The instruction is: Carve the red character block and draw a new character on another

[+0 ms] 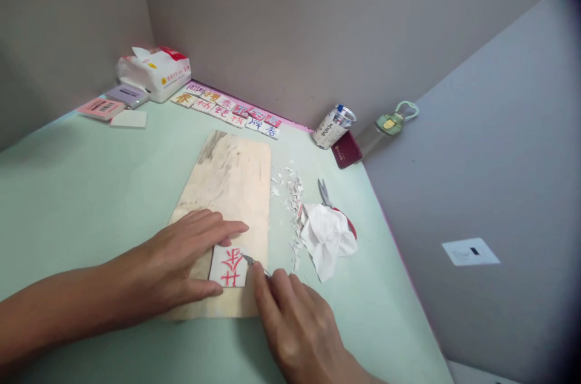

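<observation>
A small white square tile (229, 268) with a red Chinese character lies near the lower end of a pale wooden board (249, 184). My left hand (181, 257) rests on the board with its fingers apart, thumb and fingers around the tile's left and upper edges. My right hand (295, 317) is closed around a thin carving knife (247, 259), most of its handle hidden by the fingers. The metal tip meets the tile's right side, by the upper part of the red character.
White shavings (295, 196) lie right of the board, beside a crumpled tissue (327, 238) partly over red-handled scissors (325, 192). Behind are lettered tiles (222, 111), a tissue pack (157, 74), a can (333, 128), a dark red booklet (347, 151) and a bottle (381, 132).
</observation>
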Tool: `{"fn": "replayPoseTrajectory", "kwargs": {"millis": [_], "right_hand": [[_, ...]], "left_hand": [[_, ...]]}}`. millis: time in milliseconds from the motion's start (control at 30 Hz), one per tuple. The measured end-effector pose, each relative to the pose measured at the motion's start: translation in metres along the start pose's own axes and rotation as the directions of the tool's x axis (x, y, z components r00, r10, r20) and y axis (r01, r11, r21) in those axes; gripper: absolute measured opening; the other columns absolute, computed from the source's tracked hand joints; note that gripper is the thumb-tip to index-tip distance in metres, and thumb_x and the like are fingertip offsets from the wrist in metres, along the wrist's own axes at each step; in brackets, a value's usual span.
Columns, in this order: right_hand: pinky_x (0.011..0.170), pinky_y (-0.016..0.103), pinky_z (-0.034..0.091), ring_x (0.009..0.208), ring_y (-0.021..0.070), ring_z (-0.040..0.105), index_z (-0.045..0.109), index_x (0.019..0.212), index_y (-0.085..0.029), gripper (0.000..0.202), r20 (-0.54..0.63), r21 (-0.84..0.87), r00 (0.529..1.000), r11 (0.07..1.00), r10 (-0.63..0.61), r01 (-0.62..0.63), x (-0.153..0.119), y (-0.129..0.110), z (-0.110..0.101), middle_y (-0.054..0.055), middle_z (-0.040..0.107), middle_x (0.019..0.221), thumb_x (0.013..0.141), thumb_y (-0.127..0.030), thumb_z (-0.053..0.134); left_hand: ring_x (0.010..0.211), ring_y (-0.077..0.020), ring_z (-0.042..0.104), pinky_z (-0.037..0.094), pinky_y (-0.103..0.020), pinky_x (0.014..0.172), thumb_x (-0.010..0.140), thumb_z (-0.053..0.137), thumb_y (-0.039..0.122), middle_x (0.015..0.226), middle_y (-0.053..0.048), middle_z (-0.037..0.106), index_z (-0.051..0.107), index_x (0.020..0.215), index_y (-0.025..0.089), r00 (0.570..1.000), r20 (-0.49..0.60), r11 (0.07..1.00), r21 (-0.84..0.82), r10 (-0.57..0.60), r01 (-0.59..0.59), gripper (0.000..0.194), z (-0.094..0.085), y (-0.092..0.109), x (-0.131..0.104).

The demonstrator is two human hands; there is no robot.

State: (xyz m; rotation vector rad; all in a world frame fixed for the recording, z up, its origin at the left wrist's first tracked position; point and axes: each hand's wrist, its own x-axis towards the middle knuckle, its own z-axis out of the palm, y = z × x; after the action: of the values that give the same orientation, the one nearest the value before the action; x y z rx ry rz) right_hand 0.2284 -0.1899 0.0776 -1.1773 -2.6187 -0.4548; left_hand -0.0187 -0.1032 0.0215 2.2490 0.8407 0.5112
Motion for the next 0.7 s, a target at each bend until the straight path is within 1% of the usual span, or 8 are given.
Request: {"fn": "replayPoseTrajectory", "kwargs": {"millis": [133, 300, 367, 433, 533, 600, 700], "right_hand": [[0.045, 0.028, 0.046, 0.052, 0.0158, 0.058, 0.069, 0.118, 0.003, 0.041, -0.048, -0.016, 0.999, 1.000, 0.018, -0.019, 0.001, -0.002, 0.004, 0.009, 0.066, 0.074, 0.098, 0.002, 0.033], [0.046, 0.028, 0.045, 0.054, 0.0155, 0.057, 0.067, 0.119, 0.003, 0.038, -0.049, -0.027, 0.999, 0.999, 0.023, -0.024, 0.000, -0.003, 0.006, 0.008, 0.064, 0.074, 0.099, 0.002, 0.035], [0.047, 0.027, 0.046, 0.056, 0.0154, 0.058, 0.066, 0.120, 0.002, 0.036, -0.041, -0.050, 0.999, 0.998, 0.037, -0.039, -0.001, 0.002, 0.010, 0.007, 0.063, 0.074, 0.098, 0.003, 0.038], [0.046, 0.027, 0.043, 0.056, 0.0145, 0.057, 0.066, 0.119, 0.000, 0.035, -0.054, -0.088, 0.996, 0.993, 0.076, -0.080, -0.002, 0.012, 0.017, 0.006, 0.062, 0.074, 0.097, 0.005, 0.040], [0.043, 0.025, 0.034, 0.053, 0.0125, 0.051, 0.066, 0.115, -0.006, 0.039, -0.157, -0.108, 0.975, 0.978, 0.160, -0.178, -0.005, 0.028, 0.028, 0.002, 0.059, 0.071, 0.095, 0.008, 0.037], [0.044, 0.024, 0.033, 0.054, 0.0111, 0.051, 0.065, 0.119, -0.010, 0.040, -0.170, -0.033, 0.966, 0.979, 0.194, -0.202, -0.007, 0.033, 0.032, 0.000, 0.058, 0.072, 0.095, 0.007, 0.038], [0.048, 0.023, 0.036, 0.056, 0.0104, 0.052, 0.066, 0.120, -0.015, 0.036, -0.086, 0.151, 0.980, 0.975, 0.179, -0.165, -0.010, 0.031, 0.028, 0.000, 0.060, 0.077, 0.099, 0.001, 0.041]], "left_hand": [[0.125, -0.0285, 0.054, 0.043, -0.041, 0.106, 0.088, 0.076, 0.032, 0.133, -0.002, 0.058, 0.040, 0.150, 0.040, 1.000, 0.002, 1.000, 0.016, -0.003, 0.003, 0.072, 0.000, 0.003, 0.002], [0.120, -0.0286, 0.056, 0.042, -0.041, 0.104, 0.086, 0.076, 0.032, 0.129, -0.002, 0.059, 0.042, 0.149, 0.038, 1.000, -0.013, 0.999, 0.039, -0.017, 0.018, 0.072, 0.002, 0.004, 0.003], [0.121, -0.0286, 0.054, 0.042, -0.040, 0.104, 0.086, 0.076, 0.031, 0.130, -0.003, 0.058, 0.040, 0.150, 0.038, 1.000, 0.003, 0.999, 0.033, -0.030, 0.030, 0.074, 0.003, 0.004, 0.002], [0.122, -0.0285, 0.052, 0.042, -0.039, 0.103, 0.085, 0.077, 0.028, 0.130, -0.003, 0.056, 0.037, 0.151, 0.039, 0.999, 0.025, 0.999, 0.021, -0.031, 0.031, 0.078, 0.003, 0.004, 0.001], [0.123, -0.0282, 0.051, 0.041, -0.040, 0.104, 0.084, 0.077, 0.022, 0.129, -0.002, 0.055, 0.034, 0.151, 0.041, 0.999, 0.047, 1.000, 0.004, -0.027, 0.027, 0.082, 0.003, 0.005, 0.000], [0.125, -0.0281, 0.049, 0.040, -0.041, 0.106, 0.084, 0.077, 0.021, 0.131, -0.002, 0.054, 0.032, 0.152, 0.042, 0.998, 0.059, 0.999, -0.007, -0.034, 0.035, 0.084, 0.002, 0.005, 0.000], [0.129, -0.0278, 0.047, 0.038, -0.042, 0.109, 0.084, 0.078, 0.021, 0.135, 0.000, 0.052, 0.029, 0.152, 0.046, 0.995, 0.076, 0.998, -0.023, -0.062, 0.063, 0.088, 0.001, 0.003, -0.001]]}}
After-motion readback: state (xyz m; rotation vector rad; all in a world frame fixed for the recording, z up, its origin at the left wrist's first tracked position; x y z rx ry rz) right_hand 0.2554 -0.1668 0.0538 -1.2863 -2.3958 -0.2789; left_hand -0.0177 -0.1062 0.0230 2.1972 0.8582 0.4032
